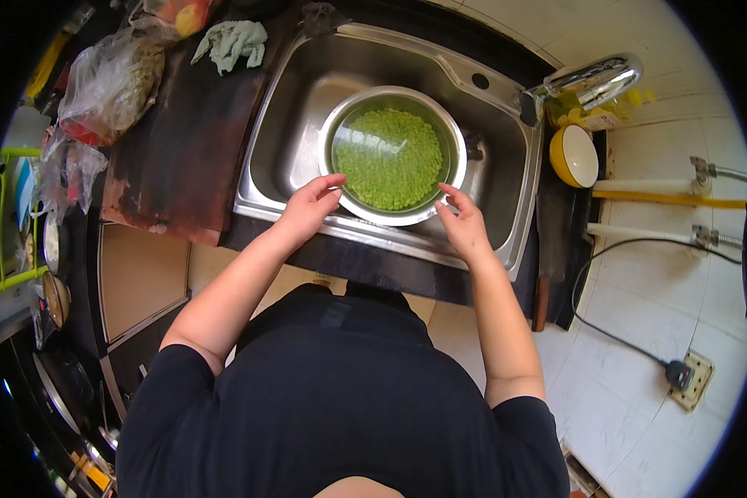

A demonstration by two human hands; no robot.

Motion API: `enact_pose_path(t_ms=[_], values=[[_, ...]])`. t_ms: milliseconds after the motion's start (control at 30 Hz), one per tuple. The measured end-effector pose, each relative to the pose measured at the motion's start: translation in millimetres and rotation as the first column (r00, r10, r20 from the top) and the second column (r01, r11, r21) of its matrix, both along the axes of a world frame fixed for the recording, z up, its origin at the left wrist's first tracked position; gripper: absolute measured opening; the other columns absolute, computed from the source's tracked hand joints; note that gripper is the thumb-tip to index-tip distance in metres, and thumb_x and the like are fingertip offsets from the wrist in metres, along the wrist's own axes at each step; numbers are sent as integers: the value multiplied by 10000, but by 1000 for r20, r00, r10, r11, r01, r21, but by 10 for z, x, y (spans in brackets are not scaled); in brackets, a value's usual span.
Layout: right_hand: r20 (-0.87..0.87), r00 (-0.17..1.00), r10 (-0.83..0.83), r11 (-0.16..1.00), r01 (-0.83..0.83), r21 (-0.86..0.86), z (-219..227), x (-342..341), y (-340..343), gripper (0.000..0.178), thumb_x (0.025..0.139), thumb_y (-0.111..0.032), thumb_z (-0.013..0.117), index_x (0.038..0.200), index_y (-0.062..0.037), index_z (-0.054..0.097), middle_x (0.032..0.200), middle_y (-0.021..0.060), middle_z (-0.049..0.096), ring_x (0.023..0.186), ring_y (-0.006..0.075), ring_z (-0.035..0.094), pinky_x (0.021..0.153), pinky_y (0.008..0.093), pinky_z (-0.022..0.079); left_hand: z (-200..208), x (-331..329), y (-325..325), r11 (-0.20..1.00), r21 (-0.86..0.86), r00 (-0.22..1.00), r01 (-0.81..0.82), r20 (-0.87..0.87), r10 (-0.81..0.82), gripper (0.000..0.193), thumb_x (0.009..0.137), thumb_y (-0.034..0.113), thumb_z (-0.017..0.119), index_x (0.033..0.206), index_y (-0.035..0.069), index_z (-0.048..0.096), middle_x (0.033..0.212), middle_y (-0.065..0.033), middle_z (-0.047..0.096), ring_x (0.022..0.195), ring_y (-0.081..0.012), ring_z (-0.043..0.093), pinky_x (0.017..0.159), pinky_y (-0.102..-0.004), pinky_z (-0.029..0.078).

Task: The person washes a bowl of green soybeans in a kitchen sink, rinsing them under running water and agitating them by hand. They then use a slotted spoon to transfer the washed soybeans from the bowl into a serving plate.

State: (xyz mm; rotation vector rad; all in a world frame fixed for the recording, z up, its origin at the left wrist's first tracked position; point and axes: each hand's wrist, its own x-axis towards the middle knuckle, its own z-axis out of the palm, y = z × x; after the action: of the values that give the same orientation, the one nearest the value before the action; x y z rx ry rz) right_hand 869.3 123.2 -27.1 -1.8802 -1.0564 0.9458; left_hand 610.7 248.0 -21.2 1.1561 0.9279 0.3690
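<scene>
A round steel basin [330,124] sits in the sink, holding water over a layer of small green peas or beans [390,158]. My left hand [310,207] is at the basin's near left rim, its fingers apart and pointing inward over the edge. On the near right side, my right hand [463,222] has its thumb and fingers spread at the rim. Neither hand holds anything that I can see. Whether the fingertips touch the metal, I cannot tell.
Around the basin is a steel sink [295,91] with a chrome faucet [593,83] at its far right. A yellow bowl [574,156] stands beside it. Left lie a pale cloth [232,43] and plastic bags [112,83]. A knife-like blade with a brown handle [541,303] lies right.
</scene>
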Motion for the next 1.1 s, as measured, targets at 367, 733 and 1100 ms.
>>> enact_pose_path(t_ms=[367, 733, 1100], values=[[468, 838, -280, 917, 90, 387, 426, 1387, 1042, 473, 811, -185, 554, 1230, -14, 418, 1208, 191, 456, 1115, 319, 442, 927, 353, 365, -389, 579, 312, 995, -53, 975, -85, -209, 72, 395, 885, 193, 472, 1242, 25, 446, 1222, -80, 498, 1107, -183, 468, 899, -312, 391], [-36, 946, -324, 945, 325, 29, -446, 295, 405, 433, 844, -50, 476, 1263, -12, 373, 1184, 117, 467, 1094, 213, 450, 937, 312, 349, -1057, 1002, 850, 963, 260, 925, 65, -379, 40, 488, 819, 169, 488, 1271, 7, 403, 1289, -240, 401, 1203, -333, 387, 992, -359, 315], [140, 958, -251, 916, 282, -284, -1474, 61, 1301, 707, 734, -166, 581, 1349, -14, 266, 1308, 241, 345, 1185, 329, 387, 951, 356, 345, -1382, 1278, 1116, 857, 297, 769, 422, -618, -164, 657, 770, 251, 572, 1345, 78, 307, 1293, -284, 352, 1206, -377, 360, 998, -380, 307]])
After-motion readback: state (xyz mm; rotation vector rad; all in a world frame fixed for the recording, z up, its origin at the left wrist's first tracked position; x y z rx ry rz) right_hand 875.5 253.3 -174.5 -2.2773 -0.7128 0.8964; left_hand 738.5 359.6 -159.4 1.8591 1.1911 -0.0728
